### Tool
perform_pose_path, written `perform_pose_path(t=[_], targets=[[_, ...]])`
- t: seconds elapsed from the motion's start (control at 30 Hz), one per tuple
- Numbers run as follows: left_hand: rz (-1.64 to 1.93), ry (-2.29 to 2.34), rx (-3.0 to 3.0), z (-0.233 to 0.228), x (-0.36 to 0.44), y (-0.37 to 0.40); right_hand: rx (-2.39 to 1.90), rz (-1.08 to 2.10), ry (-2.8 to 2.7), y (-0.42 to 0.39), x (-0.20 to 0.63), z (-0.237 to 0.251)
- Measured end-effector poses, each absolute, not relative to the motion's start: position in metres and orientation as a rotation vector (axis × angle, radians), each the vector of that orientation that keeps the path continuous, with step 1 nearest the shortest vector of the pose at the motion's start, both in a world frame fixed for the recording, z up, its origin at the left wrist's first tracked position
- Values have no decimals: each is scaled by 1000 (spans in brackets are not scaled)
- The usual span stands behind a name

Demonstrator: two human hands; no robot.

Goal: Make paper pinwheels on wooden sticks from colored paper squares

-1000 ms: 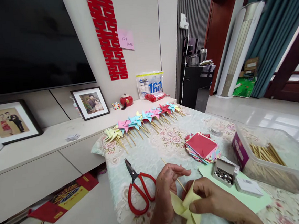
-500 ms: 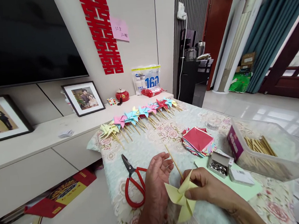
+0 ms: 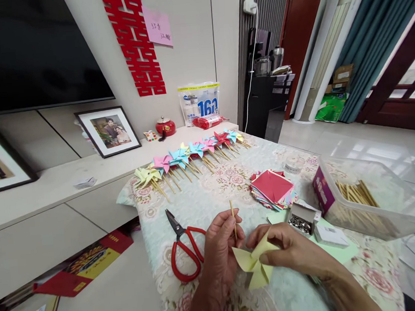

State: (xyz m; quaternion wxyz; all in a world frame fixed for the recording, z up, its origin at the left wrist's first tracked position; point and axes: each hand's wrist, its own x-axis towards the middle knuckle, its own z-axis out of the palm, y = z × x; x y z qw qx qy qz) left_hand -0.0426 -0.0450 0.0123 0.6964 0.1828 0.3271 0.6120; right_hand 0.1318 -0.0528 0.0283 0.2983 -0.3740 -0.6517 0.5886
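Living-room surroundings frame your work: a low white cabinet runs along the wall beyond a tabletop [image 3: 214, 198] covered in a pale floral cloth, and the red-handled scissors [image 3: 183, 246] lying on that cloth serve as the landmark. Just right of the scissors, your left hand [image 3: 220, 248] pinches a thin wooden stick [image 3: 233, 216] between thumb and fingers, holding it nearly upright. Your right hand [image 3: 290, 249], further right of the scissors, is closed on a pale yellow folded paper pinwheel [image 3: 254, 266], gripping its upper blade. The two hands are close together, the pinwheel sitting between them just below the stick; whether stick and paper are joined you cannot tell from this view. Beyond the scissors, toward the far edge, lies a row of finished paper pinwheels on sticks [image 3: 189, 159] in yellow, pink, blue and red. Right of the scissors and past your hands rests a fanned stack of coloured paper squares [image 3: 273, 191] with a red sheet on top. Nearer you from that stack stands a small open cardboard box of metal pins [image 3: 302, 219]. Furthest right of the scissors is a clear plastic bin [image 3: 383, 199] holding a bundle of wooden sticks.
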Motion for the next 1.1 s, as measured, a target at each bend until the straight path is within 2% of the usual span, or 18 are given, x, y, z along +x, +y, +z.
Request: perform_pose_path(t=[0.17,0.53,0.7,1.1], targets=[[1296,735,409,15,-40,-49,-898,1476,-1606,-52,143,25],[1176,783,497,17,-33,-57,-656,678,-1784,-50,129,34],[1168,791,560,11,-31,-57,-684,395,-1761,-53,124,40],[1257,688,838,8,-33,-57,-716,227,-1721,-56,121,44]])
